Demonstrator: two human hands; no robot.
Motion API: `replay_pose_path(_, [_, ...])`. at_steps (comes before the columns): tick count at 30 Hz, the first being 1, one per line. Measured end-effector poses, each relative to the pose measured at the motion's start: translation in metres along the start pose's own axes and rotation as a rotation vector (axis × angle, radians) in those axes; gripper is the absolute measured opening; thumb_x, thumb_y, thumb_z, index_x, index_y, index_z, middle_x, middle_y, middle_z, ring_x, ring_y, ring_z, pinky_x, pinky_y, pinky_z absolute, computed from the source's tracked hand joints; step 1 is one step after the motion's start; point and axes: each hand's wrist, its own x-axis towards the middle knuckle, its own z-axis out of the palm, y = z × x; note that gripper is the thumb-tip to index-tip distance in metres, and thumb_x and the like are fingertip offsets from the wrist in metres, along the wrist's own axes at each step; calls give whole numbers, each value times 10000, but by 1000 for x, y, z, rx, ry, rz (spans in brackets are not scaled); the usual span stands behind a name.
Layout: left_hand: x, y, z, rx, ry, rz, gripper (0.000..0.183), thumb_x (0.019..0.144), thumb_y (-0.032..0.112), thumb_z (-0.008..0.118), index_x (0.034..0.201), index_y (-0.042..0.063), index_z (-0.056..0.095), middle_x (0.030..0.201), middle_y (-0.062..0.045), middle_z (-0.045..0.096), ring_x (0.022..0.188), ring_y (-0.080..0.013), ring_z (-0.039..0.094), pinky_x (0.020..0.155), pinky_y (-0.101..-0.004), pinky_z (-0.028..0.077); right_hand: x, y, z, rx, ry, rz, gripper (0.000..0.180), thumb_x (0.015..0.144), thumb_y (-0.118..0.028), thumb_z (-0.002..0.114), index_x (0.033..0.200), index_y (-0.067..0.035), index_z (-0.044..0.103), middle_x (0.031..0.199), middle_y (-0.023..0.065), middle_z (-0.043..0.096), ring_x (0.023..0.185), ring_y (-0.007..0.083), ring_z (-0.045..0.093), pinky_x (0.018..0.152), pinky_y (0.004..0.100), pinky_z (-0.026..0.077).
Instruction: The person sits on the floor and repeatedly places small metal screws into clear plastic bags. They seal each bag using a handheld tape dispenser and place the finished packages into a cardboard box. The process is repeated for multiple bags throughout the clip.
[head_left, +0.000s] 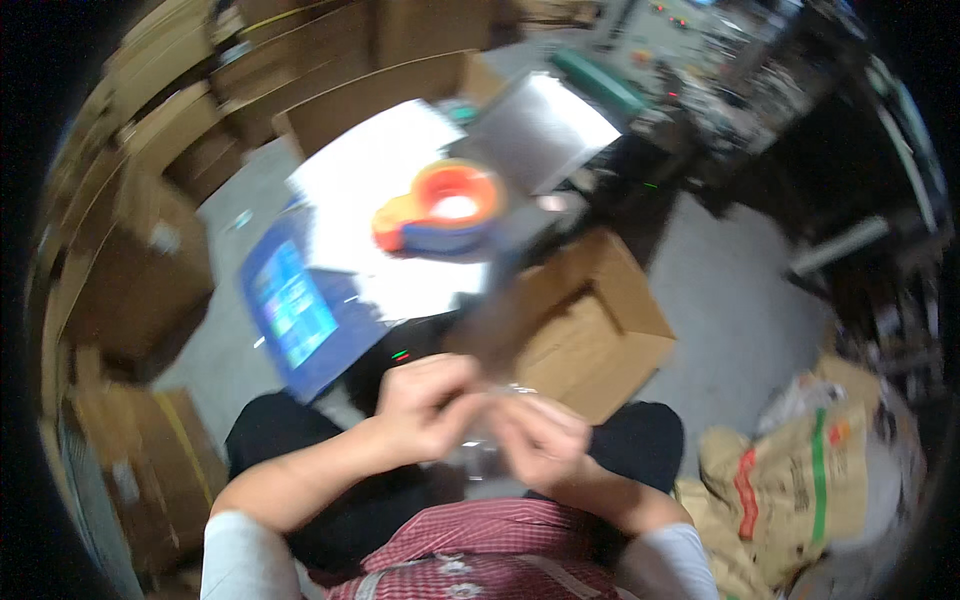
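Observation:
My left hand (429, 405) and my right hand (541, 439) meet in front of my lap, fingers pinched close together. Between and below the fingers shows a small clear plastic piece (476, 459), held by both hands. Blur and the fingers hide its exact shape. Just beyond the right hand, an open cardboard box (637, 300) stands between my knees and the work surface. Past the left hand, a ring-shaped orange and blue object (454, 202) rests on white sheets (360, 180).
A blue board or folder (337, 352) carries a bright, screen-like panel (296, 304). Cardboard boxes (135, 270) are stacked at left. Behind the sheets are a shiny silver plate (540, 131) and a green cylinder (600, 82). Printed tan sacks (787, 480) lie at right; machinery (720, 82) stands at back right.

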Motion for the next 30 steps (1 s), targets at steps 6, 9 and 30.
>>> replay_pose_path(6, [8, -9, -5, 93, -50, -30, 178, 836, 102, 731, 789, -18, 608, 728, -148, 597, 667, -279, 609, 617, -349, 471, 9, 48, 10, 720, -74, 500, 247, 945, -225, 702, 819, -15, 737, 596, 34, 617, 591, 61, 550, 531, 302, 458])
replay_pose_path(9, [19, -7, -6, 88, -138, -25, 184, 821, 77, 741, 803, -15, 582, 736, -92, 579, 700, -218, 583, 641, -349, 457, 13, 70, 17, 497, -132, 265, 160, 864, -155, 735, 835, 0, 709, 680, 104, 690, 583, 134, 647, 540, 303, 484])
replay_pose_path(30, [-1, 2, 9, -463, -720, -898, 134, 831, 30, 785, 800, 6, 657, 781, -57, 696, 747, -125, 669, 681, -260, 521, 5, 118, -36, 937, 202, 654, 94, 1041, -148, 580, 1114, -97, 553, 883, 20, 618, 774, 113, 631, 677, 272, 568])
